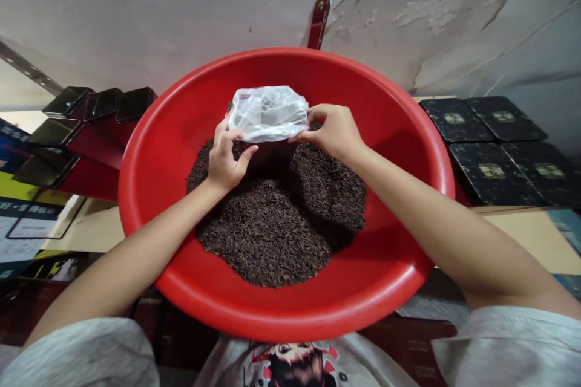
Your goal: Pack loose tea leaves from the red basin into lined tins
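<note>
A dark tin (272, 158) stands in the loose dark tea leaves (272, 230) in a large red basin (290, 317). A clear plastic bag (269, 113) lines it, its edge folded out over the rim. My left hand (229, 157) grips the tin's left side, with thumb and fingers at the bag's edge. At the right corner of the rim, my right hand (333, 128) pinches the bag's edge. The tin's inside is mostly hidden by the bag, and its base by the leaves and shadow.
Several open tins (102, 104) lie stacked left of the basin. On the right, several black square lids (494, 169) with gold labels rest on a pale board (531, 236). A wall (204, 18) with peeling paint rises behind, a red strip (319, 23) against it.
</note>
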Action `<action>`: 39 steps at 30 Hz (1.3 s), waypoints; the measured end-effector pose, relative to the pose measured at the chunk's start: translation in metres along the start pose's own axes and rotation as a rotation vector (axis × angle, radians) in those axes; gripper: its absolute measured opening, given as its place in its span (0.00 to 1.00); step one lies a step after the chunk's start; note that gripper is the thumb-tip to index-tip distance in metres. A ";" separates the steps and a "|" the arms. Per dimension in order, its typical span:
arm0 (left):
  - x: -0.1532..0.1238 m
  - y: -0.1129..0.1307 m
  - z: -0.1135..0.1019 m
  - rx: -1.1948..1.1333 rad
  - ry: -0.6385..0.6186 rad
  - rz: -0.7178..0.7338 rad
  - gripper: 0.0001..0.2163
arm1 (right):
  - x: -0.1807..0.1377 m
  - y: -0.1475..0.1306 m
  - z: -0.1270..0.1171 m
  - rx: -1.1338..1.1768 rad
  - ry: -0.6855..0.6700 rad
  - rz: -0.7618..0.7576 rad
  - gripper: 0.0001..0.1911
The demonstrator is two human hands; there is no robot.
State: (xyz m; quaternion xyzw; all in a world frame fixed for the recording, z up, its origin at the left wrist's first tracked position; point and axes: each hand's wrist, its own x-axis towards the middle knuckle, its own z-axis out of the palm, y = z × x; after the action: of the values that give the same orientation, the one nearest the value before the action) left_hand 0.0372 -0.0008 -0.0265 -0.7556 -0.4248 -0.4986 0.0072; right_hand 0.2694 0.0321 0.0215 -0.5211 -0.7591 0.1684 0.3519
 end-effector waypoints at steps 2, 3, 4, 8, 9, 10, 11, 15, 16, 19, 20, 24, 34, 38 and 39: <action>0.005 -0.003 -0.003 0.016 -0.072 0.012 0.10 | 0.000 0.002 0.001 -0.103 0.139 -0.045 0.15; 0.008 -0.003 -0.004 0.030 -0.099 0.020 0.09 | 0.000 0.003 0.002 -0.150 0.186 -0.085 0.14; 0.012 -0.004 -0.005 0.048 -0.115 0.018 0.07 | 0.000 0.005 0.003 -0.182 0.208 -0.124 0.13; 0.021 -0.005 -0.007 0.090 -0.123 -0.042 0.01 | 0.001 0.011 0.008 -0.132 0.065 -0.260 0.09; 0.022 -0.007 -0.007 0.097 -0.111 -0.050 0.02 | 0.001 0.012 0.008 -0.103 0.022 -0.286 0.09; 0.022 -0.008 -0.007 0.115 -0.088 -0.052 0.02 | 0.001 0.012 0.009 -0.069 -0.013 -0.302 0.11; 0.021 -0.010 -0.007 0.145 -0.060 -0.045 0.03 | 0.002 0.012 0.009 -0.029 -0.030 -0.295 0.13; 0.021 -0.013 -0.007 0.221 -0.112 0.077 0.04 | 0.009 0.017 0.011 0.142 0.017 -0.070 0.22; 0.021 -0.012 -0.006 0.203 -0.167 0.111 0.04 | 0.012 0.020 0.011 0.173 0.024 -0.023 0.21; 0.021 -0.007 -0.004 0.159 -0.273 0.193 0.06 | 0.018 0.027 0.011 0.223 -0.002 -0.016 0.15; 0.020 -0.005 -0.003 0.164 -0.277 0.215 0.07 | 0.019 0.029 0.011 0.223 -0.015 -0.035 0.13; 0.020 0.011 -0.001 0.197 -0.145 0.118 0.04 | 0.021 0.029 0.007 0.205 -0.111 -0.087 0.10; 0.032 0.036 -0.016 0.055 -0.230 -0.106 0.06 | 0.022 0.030 0.018 0.545 -0.068 0.100 0.15; 0.024 0.028 -0.012 0.105 -0.150 0.073 0.03 | 0.024 0.029 0.015 0.559 -0.127 0.063 0.18; 0.022 0.025 -0.010 0.133 -0.140 0.133 0.04 | 0.023 0.028 0.015 0.574 -0.134 0.050 0.17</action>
State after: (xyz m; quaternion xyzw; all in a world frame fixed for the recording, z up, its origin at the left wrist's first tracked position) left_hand 0.0495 -0.0071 0.0052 -0.8130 -0.4054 -0.4136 0.0607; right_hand 0.2729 0.0662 0.0024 -0.4065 -0.6889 0.4189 0.4298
